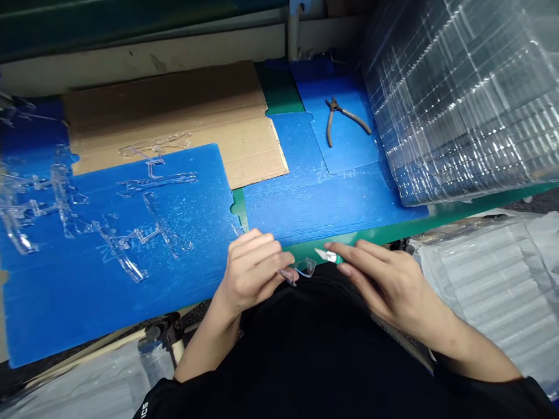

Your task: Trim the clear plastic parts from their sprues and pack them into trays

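Near the blue board [87,308], I have my left hand [255,267] closed on a clear plastic piece [310,267] that pokes out right of its fingertips; my right hand [388,276] pinches a small knife [332,257], blade pointing left, near the piece.

A green workbench [283,96] is largely covered by flat blue sheets [196,256], with brown cardboard [174,105] toward the back. Clear plastic frames [133,269] lie scattered on the left-hand sheet, apparently overlapping at the blurred far left. Pliers [334,106] rest at right, handles spread, near a tall, shiny transparent stack [471,116].
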### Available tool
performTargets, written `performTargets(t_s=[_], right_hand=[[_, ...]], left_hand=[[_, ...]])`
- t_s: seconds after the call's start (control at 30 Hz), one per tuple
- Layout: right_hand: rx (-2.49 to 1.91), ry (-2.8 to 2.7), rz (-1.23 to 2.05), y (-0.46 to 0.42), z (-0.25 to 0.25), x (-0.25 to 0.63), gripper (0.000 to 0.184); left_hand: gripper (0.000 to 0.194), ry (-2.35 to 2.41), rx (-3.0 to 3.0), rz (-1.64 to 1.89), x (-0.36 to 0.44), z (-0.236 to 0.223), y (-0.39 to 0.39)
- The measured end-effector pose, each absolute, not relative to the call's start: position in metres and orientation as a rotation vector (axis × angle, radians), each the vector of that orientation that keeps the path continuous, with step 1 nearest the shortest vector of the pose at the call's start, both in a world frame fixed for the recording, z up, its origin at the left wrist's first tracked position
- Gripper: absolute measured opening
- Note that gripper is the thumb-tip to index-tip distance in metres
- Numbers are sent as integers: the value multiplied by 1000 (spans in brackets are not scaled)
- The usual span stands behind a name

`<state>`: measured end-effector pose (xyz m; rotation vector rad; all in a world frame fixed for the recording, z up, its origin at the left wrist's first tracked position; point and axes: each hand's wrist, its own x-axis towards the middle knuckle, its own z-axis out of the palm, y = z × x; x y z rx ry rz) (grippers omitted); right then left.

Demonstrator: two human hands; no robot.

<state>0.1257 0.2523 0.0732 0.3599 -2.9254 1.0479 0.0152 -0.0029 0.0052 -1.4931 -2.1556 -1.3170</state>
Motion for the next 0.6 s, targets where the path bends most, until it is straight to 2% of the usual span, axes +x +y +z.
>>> performTargets(t_s=[0.17, 0.37, 0.43, 0.6], right_hand=[[250, -2838, 1245, 258, 66, 115, 30], [413, -2767, 1168, 246, 70, 110, 37], [494, -2741, 1104, 239, 70, 110, 40], [591, -2670, 978, 228, 68, 112, 41]], left_hand=[[17, -2238, -1472, -1547, 23, 13, 2], [28, -2195, -1256, -2381, 36, 15, 5], [35, -2141, -1177, -2548, 40, 12, 5], [40, -2141, -1206, -2524, 41, 8, 8]])
